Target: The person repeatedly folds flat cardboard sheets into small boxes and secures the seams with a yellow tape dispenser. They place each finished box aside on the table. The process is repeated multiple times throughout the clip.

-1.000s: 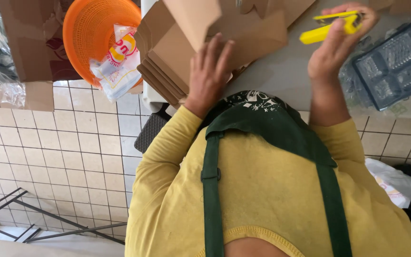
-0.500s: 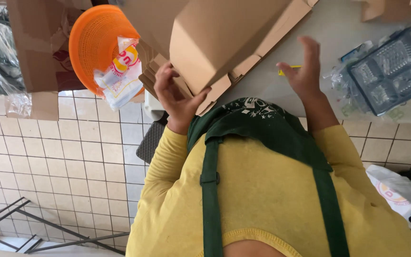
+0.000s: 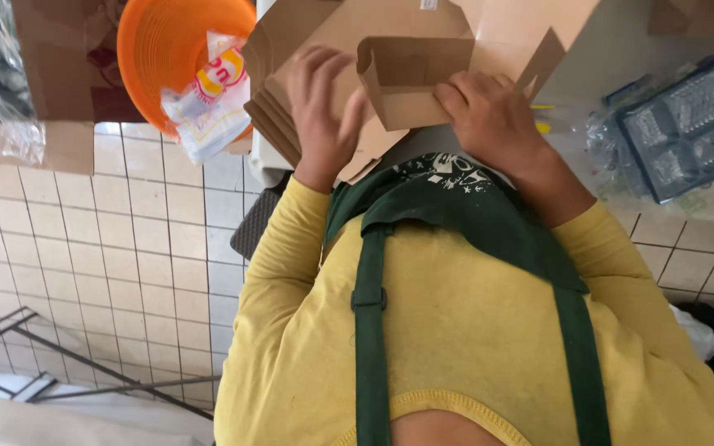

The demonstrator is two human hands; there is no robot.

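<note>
A brown cardboard box [image 3: 411,78], partly folded with its flaps up, lies on a stack of flat cardboard sheets [image 3: 278,124] at the near edge of a grey table [image 3: 621,49]. My left hand [image 3: 320,107] grips the box's left side, with the fingers spread over the cardboard. My right hand [image 3: 489,116] holds its right side, thumb against the folded wall. A small yellow tool [image 3: 543,128] rests on the table just right of my right hand. My yellow sleeves and green apron fill the lower view.
An orange plastic basin [image 3: 159,49] holding a white plastic packet [image 3: 212,95] sits to the left over a tiled floor. A blue compartment tray in clear wrap [image 3: 687,124] lies at the table's right. More cardboard [image 3: 51,74] stands at far left.
My right hand held the yellow tool up a second ago and has put it down. Both hands have since come together on the cardboard box, now lower and partly folded.
</note>
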